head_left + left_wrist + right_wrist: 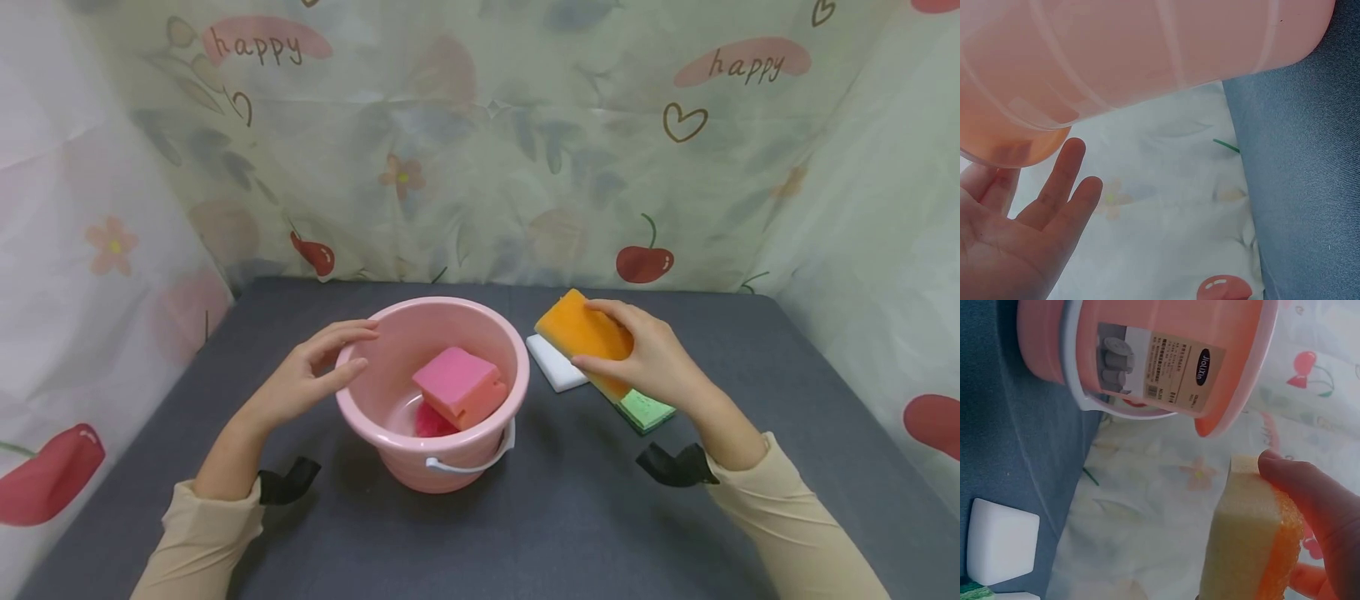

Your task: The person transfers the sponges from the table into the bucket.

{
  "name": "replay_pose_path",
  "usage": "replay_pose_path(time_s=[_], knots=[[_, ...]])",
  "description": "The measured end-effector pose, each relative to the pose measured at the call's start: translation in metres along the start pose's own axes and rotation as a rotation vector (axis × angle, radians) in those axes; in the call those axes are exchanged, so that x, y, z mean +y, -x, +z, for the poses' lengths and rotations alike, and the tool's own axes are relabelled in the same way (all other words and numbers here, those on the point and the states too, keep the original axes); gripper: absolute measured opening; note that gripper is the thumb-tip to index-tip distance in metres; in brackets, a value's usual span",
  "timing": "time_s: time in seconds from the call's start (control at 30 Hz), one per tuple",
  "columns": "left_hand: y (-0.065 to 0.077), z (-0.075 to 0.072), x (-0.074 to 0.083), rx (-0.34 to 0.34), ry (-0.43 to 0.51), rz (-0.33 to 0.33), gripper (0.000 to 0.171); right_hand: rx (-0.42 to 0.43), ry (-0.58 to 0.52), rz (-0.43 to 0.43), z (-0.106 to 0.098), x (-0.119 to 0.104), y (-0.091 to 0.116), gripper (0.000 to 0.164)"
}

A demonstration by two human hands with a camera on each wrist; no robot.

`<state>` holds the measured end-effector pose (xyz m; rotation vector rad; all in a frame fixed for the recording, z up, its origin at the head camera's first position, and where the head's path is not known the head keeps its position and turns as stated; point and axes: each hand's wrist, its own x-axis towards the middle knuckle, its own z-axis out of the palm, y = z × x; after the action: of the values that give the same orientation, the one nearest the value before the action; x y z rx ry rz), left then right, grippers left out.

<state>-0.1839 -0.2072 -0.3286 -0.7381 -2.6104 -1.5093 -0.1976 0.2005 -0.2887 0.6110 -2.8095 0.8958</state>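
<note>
A pink bucket (405,450) stands on the dark table, its white handle (472,462) hanging at the front. Inside it lie a pink sponge (457,379) and a red item (433,421) partly hidden below. My left hand (307,375) is at the bucket's left rim, fingers loosely extended around the edge. My right hand (652,350) pinches an orange and cream sponge (581,329) between thumb and fingers, raised to the right of the bucket. The right wrist view shows its pale layer (1241,531) facing the camera.
Under the held sponge, a white block (553,364) and a green scrubbing pad (647,410) lie on the table (510,533). A printed cloth (480,167) hangs along the back and both sides. Black straps (678,465) extend from the wrists.
</note>
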Motion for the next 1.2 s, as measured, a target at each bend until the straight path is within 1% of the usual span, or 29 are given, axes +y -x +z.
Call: replay_pose_path(time_s=[0.23, 0.67, 0.83, 1.07, 1.2], knots=[[0.000, 0.000, 0.000, -0.002, -0.004, 0.000, 0.039, 0.007, -0.015, 0.010, -0.003, -0.009, -0.004, 0.067], [0.001, 0.000, 0.001, -0.002, 0.005, 0.015, 0.038, 0.026, -0.073, -0.026, -0.006, -0.026, -0.010, 0.065], [0.001, 0.000, 0.001, -0.003, 0.006, 0.020, 0.039, 0.037, -0.096, -0.037, -0.004, -0.032, -0.013, 0.066], [0.001, 0.000, 0.001, -0.002, 0.002, 0.006, 0.039, 0.027, -0.128, -0.049, -0.002, -0.041, -0.016, 0.066], [0.000, 0.000, 0.000, -0.002, -0.001, 0.006, 0.039, 0.035, -0.139, -0.057, 0.000, -0.045, -0.018, 0.065]])
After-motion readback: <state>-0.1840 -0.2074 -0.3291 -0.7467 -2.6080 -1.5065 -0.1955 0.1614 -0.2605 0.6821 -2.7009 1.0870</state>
